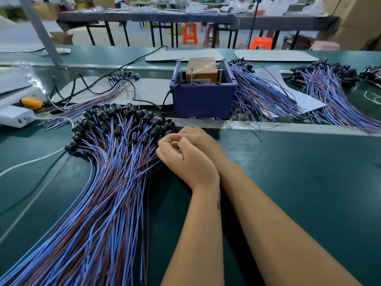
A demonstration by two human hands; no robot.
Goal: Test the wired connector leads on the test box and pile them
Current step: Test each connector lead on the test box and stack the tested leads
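We judge ourselves midway (tested or not, we cannot tell): our left hand point(186, 159) and right hand point(198, 137), fingers curled, pinch at the big fan of blue-and-brown wired leads with black connectors point(115, 153), more heaps flanking the blue plastic test box point(203, 96).

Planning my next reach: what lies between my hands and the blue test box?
In the head view, only a pale metal strip crosses between the hands and the blue test box.
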